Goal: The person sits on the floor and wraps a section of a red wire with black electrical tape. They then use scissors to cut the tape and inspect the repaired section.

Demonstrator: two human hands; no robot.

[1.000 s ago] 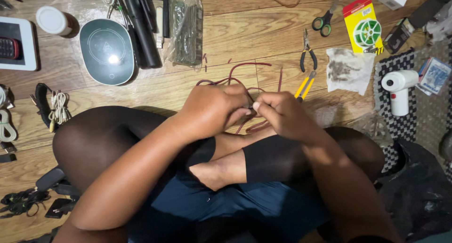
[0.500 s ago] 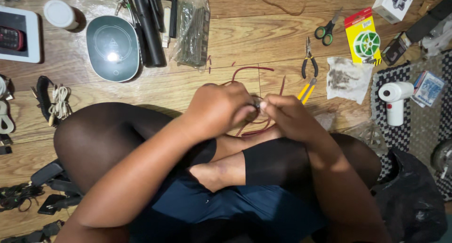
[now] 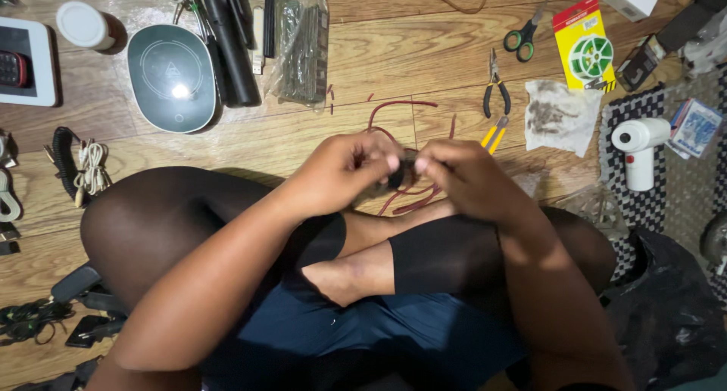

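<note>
Both hands, left hand and right hand, pinch a small dark object, seemingly amid red wires.

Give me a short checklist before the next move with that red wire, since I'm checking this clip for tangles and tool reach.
1. Both hands on the work: left hand and right hand meet over a small dark piece. Ok.
2. What the dark piece is: blurred and mostly covered. Cannot tell.
3. Red wire free of other things: it loops over bare wooden floor and runs under the hands. Ok.
4. Pliers within reach: they lie on the floor just beyond the right hand. Ok.
5. Scissors at hand: farther out, past the pliers. Ok.
6. Wire end seated in the piece: hidden by fingers. Cannot tell.
</note>
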